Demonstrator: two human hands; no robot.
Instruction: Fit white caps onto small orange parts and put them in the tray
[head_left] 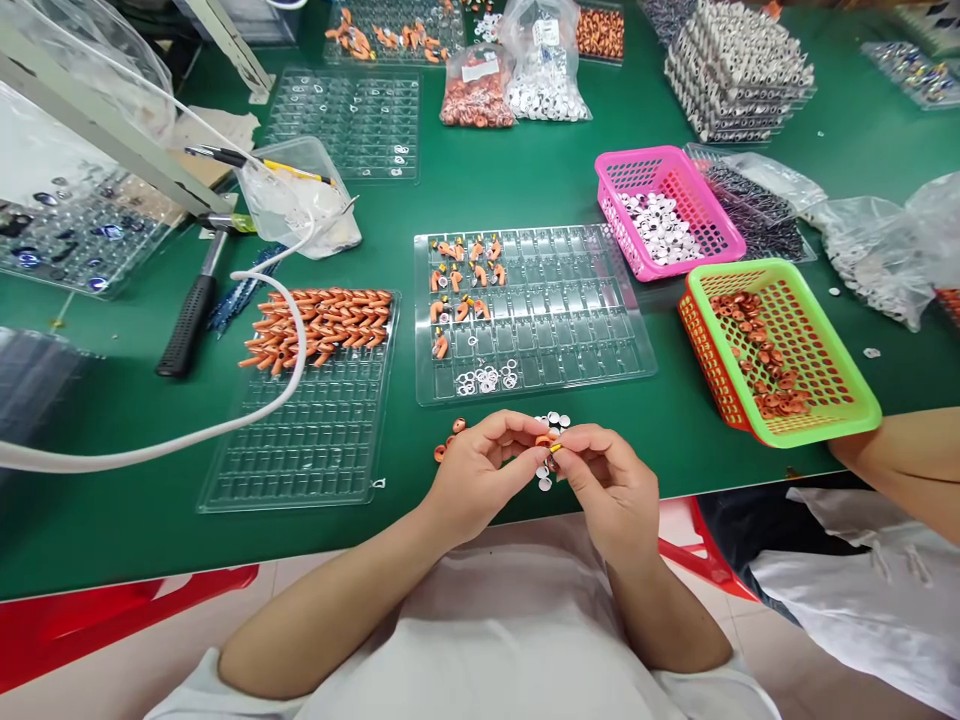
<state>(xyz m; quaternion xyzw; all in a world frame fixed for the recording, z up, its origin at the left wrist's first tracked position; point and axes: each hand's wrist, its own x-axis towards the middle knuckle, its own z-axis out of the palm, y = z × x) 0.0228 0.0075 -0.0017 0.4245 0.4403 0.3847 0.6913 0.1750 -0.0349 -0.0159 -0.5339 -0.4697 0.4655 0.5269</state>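
Between the fingertips of both hands is a small orange plastic part (545, 440) with a yellow bit on it; the fingers cover much of it. My left hand (476, 480) pinches it from one side, closed. From the other side my right hand (616, 492) also pinches at it, thumb against fingers. White round discs (553, 420) lie on the table just behind and beneath the fingertips. A few orange cup-shaped pieces (450, 440) sit beside my left hand. Beyond the hands, a clear compartment tray (570, 330) holds curved orange parts with yellow bits and several white rings (487, 379).
Left stands a clear tray (300, 440) stacked with orange tubes (322, 325), near a hammer (196, 310) and a white cable (296, 350). Right are a pink basket (645, 255) of white discs and a green basket (840, 390) of orange pieces, beside another person's arm (907, 460).
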